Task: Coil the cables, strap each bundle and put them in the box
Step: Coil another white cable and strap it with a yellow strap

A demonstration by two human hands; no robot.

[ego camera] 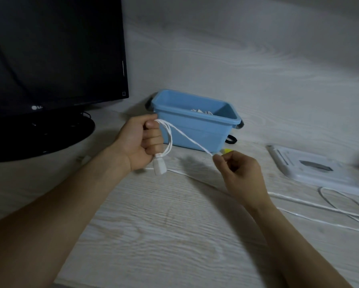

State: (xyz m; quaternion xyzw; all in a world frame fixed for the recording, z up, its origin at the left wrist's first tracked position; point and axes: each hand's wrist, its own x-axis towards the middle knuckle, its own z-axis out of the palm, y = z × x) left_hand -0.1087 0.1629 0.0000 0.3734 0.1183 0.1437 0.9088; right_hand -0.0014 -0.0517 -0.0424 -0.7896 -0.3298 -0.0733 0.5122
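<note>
**Cable coiling in progress, first loops formed**

The work surface is a pale wood-grain desk (pixel 174 235) set against a wall of the same finish, in dim light.

The left hand (pixel 142 142) is clenched around a few loops of white cable (pixel 186 136), with the plug (pixel 159 166) hanging below the fist. The right hand (pixel 240 171) pinches the same cable between thumb and fingertips, holding a straight run that slopes down from the left fist. The remaining length trails across the desk to the right and lies in loose curves near the edge of view.

The blue box (pixel 197 129) stands just behind the hands, open at the top. Something pale lies inside; it cannot be identified.

Judged progress: coiling has only begun. Most of the cable is uncoiled, no strap is on the bundle, and boxing is still to do. A black loop (pixel 231 139) and a yellow item (pixel 227 151) beside the box may be straps.

Clearances: a monitor (pixel 53 59) limits room on the left; a white tray (pixel 318 169) lies to the right, close to the trailing cable. The desk in front of the hands offers open room.
</note>
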